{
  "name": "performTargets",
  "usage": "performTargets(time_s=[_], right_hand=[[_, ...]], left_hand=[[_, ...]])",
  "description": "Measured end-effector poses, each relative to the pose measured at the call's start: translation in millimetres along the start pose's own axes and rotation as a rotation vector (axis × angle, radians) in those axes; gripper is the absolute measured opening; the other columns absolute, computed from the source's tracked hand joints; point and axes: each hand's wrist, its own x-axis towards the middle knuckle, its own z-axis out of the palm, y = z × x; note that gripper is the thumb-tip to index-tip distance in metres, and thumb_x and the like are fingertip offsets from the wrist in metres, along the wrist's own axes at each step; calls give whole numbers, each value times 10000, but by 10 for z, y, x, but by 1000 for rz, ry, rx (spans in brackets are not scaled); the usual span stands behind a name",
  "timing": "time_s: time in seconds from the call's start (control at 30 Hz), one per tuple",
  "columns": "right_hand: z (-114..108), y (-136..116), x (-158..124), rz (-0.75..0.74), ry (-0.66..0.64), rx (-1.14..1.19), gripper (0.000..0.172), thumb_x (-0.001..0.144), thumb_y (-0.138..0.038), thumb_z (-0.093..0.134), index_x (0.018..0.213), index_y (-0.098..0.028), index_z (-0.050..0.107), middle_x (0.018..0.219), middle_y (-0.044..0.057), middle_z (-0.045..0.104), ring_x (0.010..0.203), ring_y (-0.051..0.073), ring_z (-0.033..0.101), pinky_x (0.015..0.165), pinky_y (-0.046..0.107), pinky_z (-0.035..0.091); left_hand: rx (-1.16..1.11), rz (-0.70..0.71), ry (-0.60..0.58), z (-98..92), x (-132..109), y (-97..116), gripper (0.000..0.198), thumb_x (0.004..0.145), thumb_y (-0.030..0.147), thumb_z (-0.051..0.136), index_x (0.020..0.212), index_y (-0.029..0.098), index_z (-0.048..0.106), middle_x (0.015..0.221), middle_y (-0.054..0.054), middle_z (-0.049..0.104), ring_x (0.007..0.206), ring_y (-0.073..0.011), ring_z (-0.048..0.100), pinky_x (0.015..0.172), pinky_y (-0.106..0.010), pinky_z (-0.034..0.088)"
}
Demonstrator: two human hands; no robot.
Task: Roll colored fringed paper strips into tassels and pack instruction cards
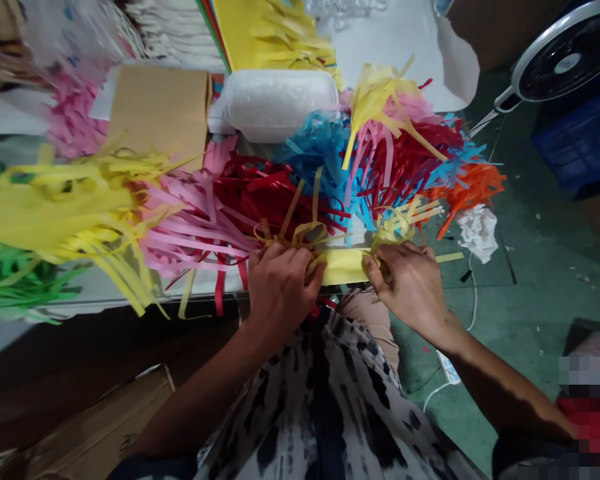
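My left hand [280, 293] and my right hand [407, 290] both pinch a band of yellow paper [345, 267] at the table's near edge. Its cut yellow strips [395, 223] curl up past my right fingers, and more loops lie by my left fingers. Behind my hands, heaps of fringed paper spread across the table: pink [195, 227], red [265, 200], blue [320, 150] and orange [473, 187]. A large yellow fringe [65, 207] lies to the left, over green fringe [15, 283].
A white foam box [280, 103] and a brown cardboard sheet [160, 113] lie beyond the paper. Crumpled white paper [477, 233] sits at the right. A floor fan [565, 60] and blue crate [583, 140] stand on the green floor [545, 313], crossed by a white cable [473, 300].
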Motion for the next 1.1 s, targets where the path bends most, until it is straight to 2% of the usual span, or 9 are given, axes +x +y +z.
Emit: performTargets(time_s=[0.27,0.4,0.57,0.67,0.77,0.87,0.93,1.0,1.1], right_hand=[[-31,8,82,51,-98,34,297,1044,-378,484,887,-199,660,825,76,725,866,260,654,767,380,342],[-52,1,115,68,-126,28,302,1042,-380,469,883,-203,654,811,81,718,833,254,645,738,376,342],[-70,-20,124,90,-142,-9,311,1043,-387,463,908,-200,672,829,91,738,825,252,657,721,374,333],[-72,-33,113,81,-135,-53,331,1057,-402,453,926,-197,677,832,95,754,850,265,674,744,384,335],[-73,-52,96,61,-114,-103,338,1065,-404,450,921,-194,673,851,100,767,858,276,684,764,400,329],[-74,-58,90,49,-53,-130,336,1067,-410,457,931,-194,674,875,103,776,875,284,684,777,412,317],[-72,-30,94,46,-7,-142,317,1061,-405,474,947,-189,677,879,107,777,883,286,674,789,419,314],[-73,32,94,61,39,-149,268,1038,-380,514,968,-185,684,889,110,773,891,293,661,795,422,320],[-102,142,45,113,162,-92,215,1000,-332,550,1045,-190,704,979,116,773,964,318,653,810,424,355]], left_hand=[[30,93,81,88,-6,-47,156,1017,363,646,1036,215,691,928,-39,768,933,-278,641,901,-458,373],[-17,36,39,88,36,-83,127,1005,354,672,980,230,686,964,-23,788,935,-275,655,892,-458,371],[-22,0,17,63,72,-80,138,1006,337,676,913,236,672,883,-6,782,901,-272,666,886,-461,372],[8,19,45,61,64,-80,121,1008,345,673,981,228,684,910,-24,784,919,-276,668,913,-478,385],[8,172,116,57,69,-120,158,1035,304,634,1177,257,684,1104,-32,794,1080,-268,666,1052,-500,376],[-90,416,64,32,119,-188,231,1048,214,593,1206,349,693,1248,29,768,1272,-234,621,1247,-522,282],[-163,498,-22,10,167,-225,281,1035,160,587,1151,378,720,1189,56,775,1295,-217,621,1317,-552,219],[-181,519,-85,-11,207,-241,302,1021,133,594,1122,376,742,1100,53,782,1292,-209,632,1349,-588,171],[-107,541,-107,-40,216,-223,314,1022,118,587,1158,348,753,1059,26,787,1313,-206,620,1369,-622,61]])
